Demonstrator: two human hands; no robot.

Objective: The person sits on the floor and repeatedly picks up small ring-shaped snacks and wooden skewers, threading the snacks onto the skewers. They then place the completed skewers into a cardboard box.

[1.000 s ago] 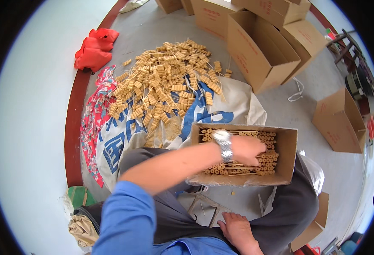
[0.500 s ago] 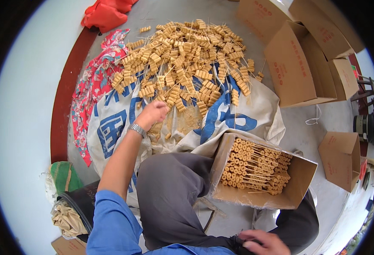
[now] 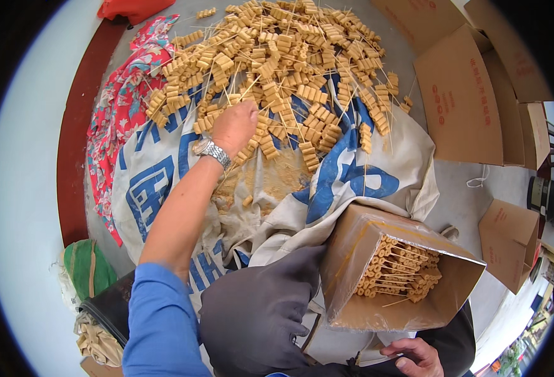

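A big pile of skewers [image 3: 283, 47] lies in front of me, each a thin stick threaded with golden-brown, ridged, ring-like pieces. My left hand [image 3: 236, 127], with a metal watch at the wrist, is at the pile's near edge. Its fingers are curled closed among the sticks, and what they hold is hidden. Tilted against my lap at the right stands a plastic-lined cardboard box [image 3: 459, 276], with stacked skewers inside, their sticks side by side. Below the box, by my leg, my right hand [image 3: 420, 358] is loosely open, thumb and fingers apart, holding nothing.
Under the pile spreads a white sack sheet [image 3: 393, 151] with blue printing; a red floral cloth [image 3: 110, 138] lies to its left. Large cardboard boxes [image 3: 456, 103] stand at the far right, with a smaller carton [image 3: 506, 242] nearer. A black bin [image 3: 110, 305] and a green sack [image 3: 88, 267] are at left.
My left hand has moved forward and slightly right, into the pile's near edge. The box on my lap has tipped, showing more of its outer side. My right hand has shifted slightly right.
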